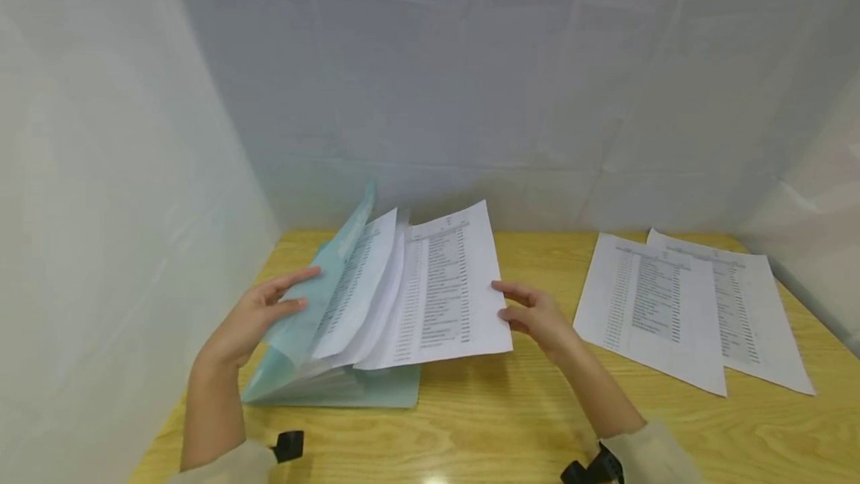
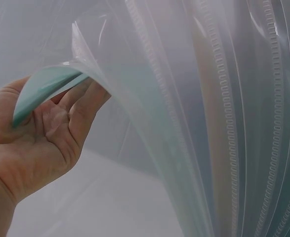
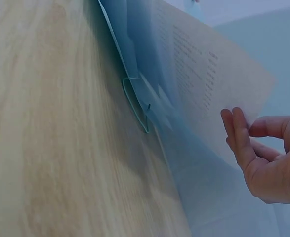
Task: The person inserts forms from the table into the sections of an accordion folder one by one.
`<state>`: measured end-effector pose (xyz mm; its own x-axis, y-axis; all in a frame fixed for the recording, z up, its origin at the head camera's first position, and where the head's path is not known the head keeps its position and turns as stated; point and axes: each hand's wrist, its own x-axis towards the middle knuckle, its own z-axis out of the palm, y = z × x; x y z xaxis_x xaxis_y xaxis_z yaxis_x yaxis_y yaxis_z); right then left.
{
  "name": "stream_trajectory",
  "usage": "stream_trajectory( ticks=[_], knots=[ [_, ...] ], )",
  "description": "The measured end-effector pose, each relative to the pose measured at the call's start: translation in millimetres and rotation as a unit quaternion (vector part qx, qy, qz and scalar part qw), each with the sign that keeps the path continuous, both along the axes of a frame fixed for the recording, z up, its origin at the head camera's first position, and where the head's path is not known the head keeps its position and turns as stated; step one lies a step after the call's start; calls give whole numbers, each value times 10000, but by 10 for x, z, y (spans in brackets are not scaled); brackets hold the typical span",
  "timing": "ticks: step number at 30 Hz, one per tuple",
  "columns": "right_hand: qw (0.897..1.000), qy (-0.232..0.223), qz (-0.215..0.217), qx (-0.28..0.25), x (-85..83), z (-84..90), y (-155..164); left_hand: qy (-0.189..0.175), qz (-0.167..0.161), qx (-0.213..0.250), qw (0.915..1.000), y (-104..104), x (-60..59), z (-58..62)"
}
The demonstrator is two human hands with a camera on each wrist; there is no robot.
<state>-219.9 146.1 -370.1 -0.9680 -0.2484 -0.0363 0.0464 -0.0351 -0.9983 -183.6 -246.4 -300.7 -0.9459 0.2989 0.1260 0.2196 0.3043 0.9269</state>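
Note:
A pale green folder (image 1: 396, 392) of clear sleeves lies at the left of the table, its cover and front leaves raised. My left hand (image 1: 245, 323) grips the outer edge of those leaves. The left wrist view shows the clear sleeves (image 2: 226, 98) fanned out beside that hand (image 2: 41, 138), the cover bent between thumb and fingers. My right hand (image 1: 540, 320) pinches the right edge of a printed sheet (image 1: 446, 282), which is tilted up over the folder. Its left edge lies against the other leaves; whether it sits inside a sleeve I cannot tell.
Two printed sheets, a front one (image 1: 652, 312) and a back one (image 1: 752, 320), overlap on the wooden table (image 1: 470, 432) at the right. White sheeting (image 1: 504, 81) walls the table at the back and sides. A thin green loop (image 3: 126, 91) hangs by the folder.

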Motion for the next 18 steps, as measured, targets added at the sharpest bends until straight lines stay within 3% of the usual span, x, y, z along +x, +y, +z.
stream_trajectory(
  ticks=[18],
  knots=[
    [9992,-189,-330,-153,68,-100,-288,27,-33,22,10000,-8,-9,-12]
  ],
)
